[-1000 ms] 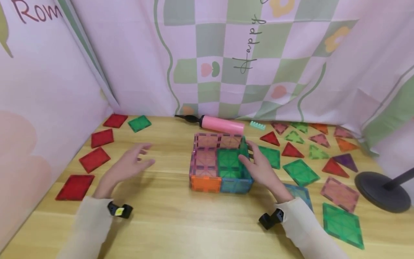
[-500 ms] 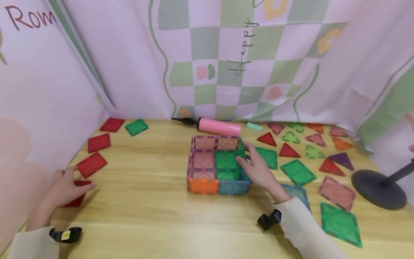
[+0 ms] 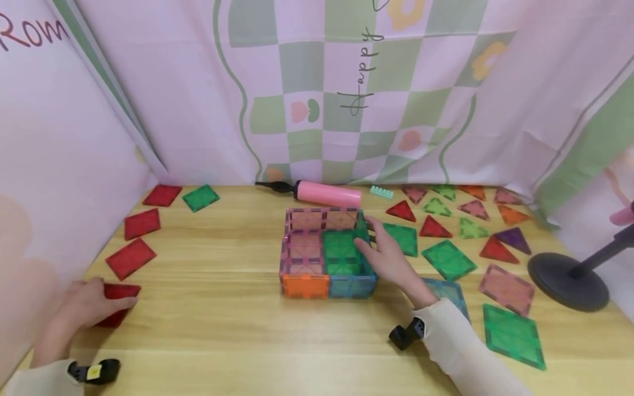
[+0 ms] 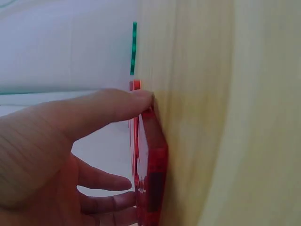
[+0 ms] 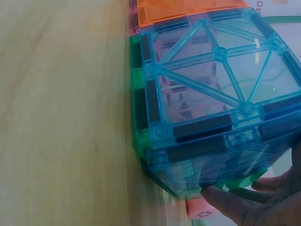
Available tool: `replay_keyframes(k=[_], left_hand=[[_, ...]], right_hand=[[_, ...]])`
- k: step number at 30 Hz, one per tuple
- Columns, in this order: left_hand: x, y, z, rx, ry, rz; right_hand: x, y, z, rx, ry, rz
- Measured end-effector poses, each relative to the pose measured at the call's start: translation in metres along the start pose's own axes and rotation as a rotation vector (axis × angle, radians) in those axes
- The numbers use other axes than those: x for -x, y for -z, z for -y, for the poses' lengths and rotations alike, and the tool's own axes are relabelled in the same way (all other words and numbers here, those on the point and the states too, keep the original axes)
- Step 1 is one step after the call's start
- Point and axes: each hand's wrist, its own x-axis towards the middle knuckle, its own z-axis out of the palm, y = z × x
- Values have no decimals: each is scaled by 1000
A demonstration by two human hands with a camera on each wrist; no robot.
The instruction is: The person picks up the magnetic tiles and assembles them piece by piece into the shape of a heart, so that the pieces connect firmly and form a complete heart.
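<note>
An open-topped box of magnetic tiles (image 3: 304, 286) stands mid-table, its walls pink, orange, blue and green. My right hand (image 3: 388, 258) grips its right wall, thumb over the top edge and fingers outside. The right wrist view shows the box's blue tile (image 5: 202, 84) close up, with fingertips against the neighbouring wall. Far to the left, my left hand (image 3: 81, 305) holds the nearest red square magnetic tile (image 3: 121, 291) between thumb and fingers. In the left wrist view that tile seems slightly tilted at the table; part of it is hidden by the hand.
More red tiles (image 3: 131, 258) and a green tile (image 3: 200, 198) lie along the left side. A pink pump (image 3: 329, 193) lies behind the box. Triangular tiles (image 3: 436, 226) and larger tiles (image 3: 512, 335) spread over the right, near a black stand base (image 3: 567, 281).
My left hand has moved left and down from open air to the nearest red tile and taken hold of it. My right hand stays at the box while the view shifts slightly.
</note>
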Motion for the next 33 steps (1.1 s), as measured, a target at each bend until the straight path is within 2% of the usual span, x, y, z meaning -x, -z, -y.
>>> replay_keyframes(k=[4,11,16,18,23,30,33], left_hand=[[-2,-3,-10,23,-85,-75],[-3,-6,-33,56,-119,-82],[-2,-9,-55,100,-155,-107],[-2,-9,-67,114,-172,-114],[-3,-6,-105,121,-257,-146],[-7,14,-168,142,-435,-253],[-12,24,-194,156,-487,-266]], right_hand=[[-1,-1,0,1,0,3],[-3,-2,1,1,-8,10],[-2,-2,0,-1,-8,10],[-2,-2,0,-2,-8,9],[0,-2,-1,-3,-7,4],[3,-1,-1,8,-6,8],[3,0,0,6,-6,11]])
